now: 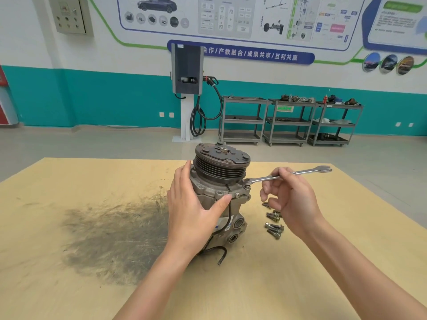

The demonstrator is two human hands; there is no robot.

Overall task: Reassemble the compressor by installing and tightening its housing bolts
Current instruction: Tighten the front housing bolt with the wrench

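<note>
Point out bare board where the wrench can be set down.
Bare board lies right of the loose bolts, and more behind the compressor. Left is bare but smudged. Between compressor and right hand it is crowded with bolts.

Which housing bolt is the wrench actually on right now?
The flange bolt at the compressor's right edge; the wrench, held by the right hand, has its jaw there. The loose bolts lie on the table.

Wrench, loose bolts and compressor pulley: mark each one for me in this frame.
wrench [265, 179]: head view, on the bare shaft left of the gripping fingers.
loose bolts [274, 227]: head view, on the cluster lying on the table.
compressor pulley [219, 168]: head view, on its grooved side.
</note>
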